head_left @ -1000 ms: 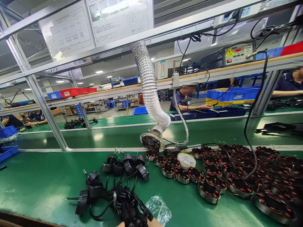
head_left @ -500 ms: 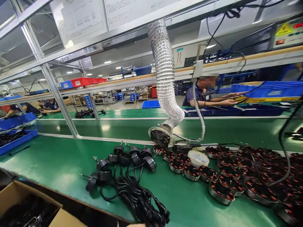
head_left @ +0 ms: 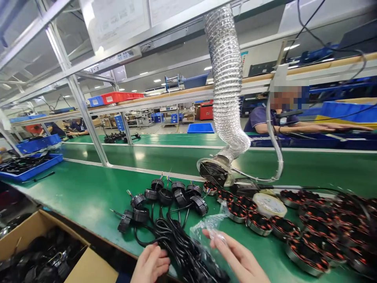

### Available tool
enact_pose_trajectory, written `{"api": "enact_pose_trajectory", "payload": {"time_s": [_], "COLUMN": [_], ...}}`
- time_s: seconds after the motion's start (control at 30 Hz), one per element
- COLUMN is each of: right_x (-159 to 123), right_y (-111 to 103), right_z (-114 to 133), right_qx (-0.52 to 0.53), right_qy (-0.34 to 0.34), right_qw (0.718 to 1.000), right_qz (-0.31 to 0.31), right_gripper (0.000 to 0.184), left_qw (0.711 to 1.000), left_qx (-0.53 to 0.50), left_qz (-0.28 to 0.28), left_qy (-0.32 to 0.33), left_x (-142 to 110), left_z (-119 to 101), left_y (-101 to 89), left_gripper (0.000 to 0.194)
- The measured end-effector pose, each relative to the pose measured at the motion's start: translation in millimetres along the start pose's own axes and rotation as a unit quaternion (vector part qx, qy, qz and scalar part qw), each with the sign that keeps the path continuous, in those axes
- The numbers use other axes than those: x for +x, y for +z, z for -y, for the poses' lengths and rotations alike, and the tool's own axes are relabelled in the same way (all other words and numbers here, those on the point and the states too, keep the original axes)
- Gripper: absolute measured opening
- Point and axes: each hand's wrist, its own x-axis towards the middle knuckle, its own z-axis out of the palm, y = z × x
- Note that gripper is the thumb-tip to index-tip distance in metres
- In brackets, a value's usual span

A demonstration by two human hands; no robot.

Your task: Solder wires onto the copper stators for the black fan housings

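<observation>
A crumpled piece of clear plastic film (head_left: 207, 224) is pinched between the thumb and fingers of my right hand (head_left: 232, 251), over the right side of a cable bundle. My left hand (head_left: 151, 262) is beside the bundle's left side, fingers loosely curled and apart, with nothing visible in them. The black cables (head_left: 176, 237) lie in a bunch on the green bench, their near end partly under the film. At their far end sit several round black housings (head_left: 165, 195) with short coloured wires sticking out.
Several motor stators (head_left: 308, 249) with orange-red windings cover the bench's right side, near a roll of tape (head_left: 269, 205). A fan (head_left: 215, 171) hangs from a silver duct (head_left: 226, 78). An open cardboard box (head_left: 91, 267) stands front left. A co-worker (head_left: 265, 118) sits across the bench.
Both hands have come into view around the cable bundle, the right one with clear film. The view has shifted left, and the co-worker's arms now reach farther right.
</observation>
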Motion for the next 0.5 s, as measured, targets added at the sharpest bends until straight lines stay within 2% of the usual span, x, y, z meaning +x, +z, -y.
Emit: {"api": "enact_pose_trajectory", "payload": {"time_s": [0.07,0.13,0.23,0.37,0.5], "right_x": [16.2,19.0,13.0,22.0,62.1], "right_y": [13.7,35.2,70.7,119.9,181.7], "right_z": [-8.8,-21.2,-35.4,-24.7,-1.7], "right_qx": [0.034,0.058,0.078,0.117,0.123], "right_qy": [0.039,0.074,0.098,0.059,0.014], "right_qw": [0.998,0.994,0.989,0.978,0.971], "right_qz": [0.031,0.047,0.08,0.161,0.206], "right_gripper": [0.047,0.05,0.048,0.051,0.041], "left_qw": [0.999,0.998,0.999,0.993,0.976], "left_qx": [-0.024,-0.032,-0.02,0.051,0.142], "left_qz": [0.022,0.038,0.006,-0.063,-0.092], "left_qy": [0.022,0.039,0.043,0.087,0.138], "left_x": [8.5,15.0,20.8,27.5,52.7], "left_z": [4.8,4.4,-6.9,-39.7,-88.3], "left_y": [5.7,8.8,6.3,-10.7,-47.9], "left_gripper": [0.073,0.07,0.066,0.066,0.063]}}
